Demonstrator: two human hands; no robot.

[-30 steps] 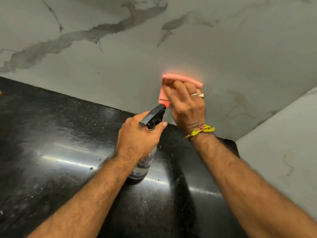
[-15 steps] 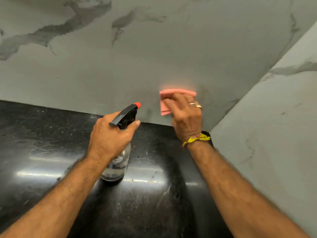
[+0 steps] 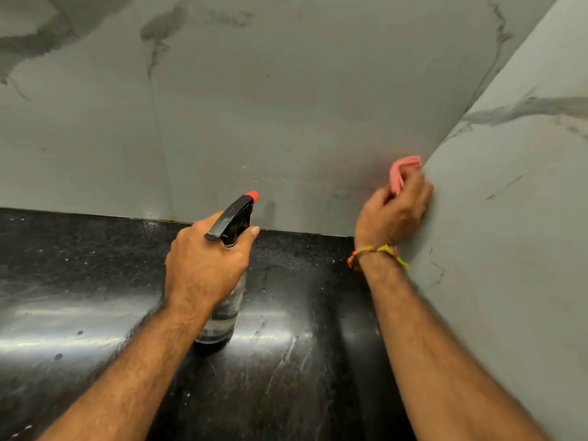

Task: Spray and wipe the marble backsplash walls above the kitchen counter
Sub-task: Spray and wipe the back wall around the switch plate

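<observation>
Pink folded cloth [image 3: 403,172] is pinched by the right hand [image 3: 394,213] into the wall corner, probably to wipe there. The left hand [image 3: 206,265] grips the spray bottle [image 3: 227,281] on the black bench [image 3: 79,281], nozzle toward the far marble backsplash [image 3: 286,106], ready to spray.

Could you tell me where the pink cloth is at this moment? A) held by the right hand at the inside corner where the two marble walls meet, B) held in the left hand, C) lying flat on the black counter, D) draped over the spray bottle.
A: the right hand grips the pink cloth at the corner of the marble walls, while the left hand holds the spray bottle.
</observation>
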